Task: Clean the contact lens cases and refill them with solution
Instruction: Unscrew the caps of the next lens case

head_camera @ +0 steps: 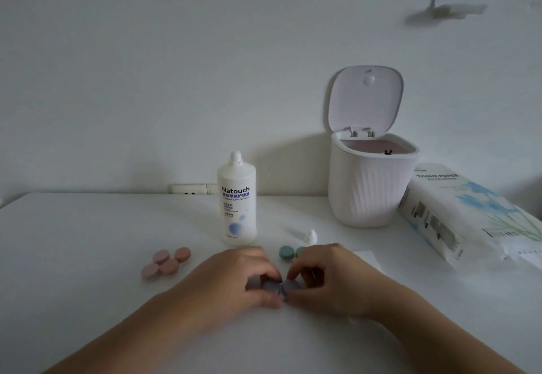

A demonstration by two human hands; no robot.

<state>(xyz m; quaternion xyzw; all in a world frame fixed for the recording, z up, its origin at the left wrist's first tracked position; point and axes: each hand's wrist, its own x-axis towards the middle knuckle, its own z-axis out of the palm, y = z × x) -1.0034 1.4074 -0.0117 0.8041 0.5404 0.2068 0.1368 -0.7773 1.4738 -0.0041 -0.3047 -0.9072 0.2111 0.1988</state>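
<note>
Looking down at a white table [88,227] from above the hands, moving left to right. Far left: two pink lens cases [166,263], lying touching each other, caps on, untouched. Further back, near centre: an upright bottle of contact lens solution [237,197], cap closed. Front and centre: the left hand [234,280], fingers curled, pinching the left end of a grey-purple lens case [271,285] held low over the table; whether touching the surface, cannot tell. Just beside, the right hand [325,280], fingertips pinching the right cap of the same case, seemingly unscrewing it. Best done by bracing the body firmly with the left and turning only the cap with the right, keeping the case level to avoid spilling any old liquid. Behind the right hand: a green lens case [287,253], partly hidden, and a small white bottle [309,237] on its side. Further right: a white bin [366,192], lid open, handy for waste. Far right: a pack of tissue paper [469,215], ready for wiping.
</note>
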